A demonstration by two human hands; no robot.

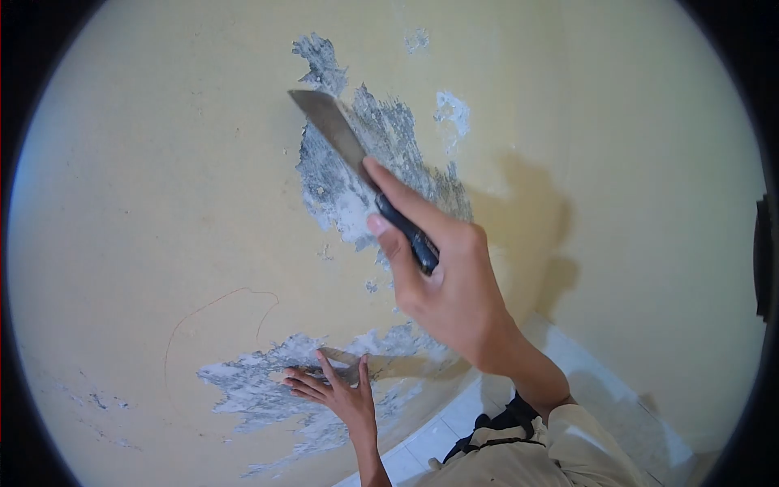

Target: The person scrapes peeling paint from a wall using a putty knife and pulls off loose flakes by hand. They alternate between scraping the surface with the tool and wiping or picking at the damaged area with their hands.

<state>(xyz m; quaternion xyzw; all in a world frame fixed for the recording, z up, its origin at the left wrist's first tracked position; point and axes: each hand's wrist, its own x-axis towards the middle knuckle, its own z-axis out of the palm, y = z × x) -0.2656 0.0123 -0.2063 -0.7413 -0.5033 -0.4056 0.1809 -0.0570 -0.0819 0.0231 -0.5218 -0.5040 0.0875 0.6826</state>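
Note:
My right hand [454, 276] is wrapped round the black handle of a scraper [337, 134], its index finger stretched along the metal blade. The blade points up and left, in front of a large grey bare patch [333, 178] in the yellow painted wall [162, 162]. Whether its tip touches the wall I cannot tell. Lower down, my left hand [345, 394] lies with spread fingers against a second peeled patch [251, 381], holding nothing.
Smaller chipped spots [452, 114] lie right of the upper patch. A thin reddish curved line [203, 307] marks the wall at the lower left. White floor tiles [434, 442] and a dark object [763, 260] at the right edge also show.

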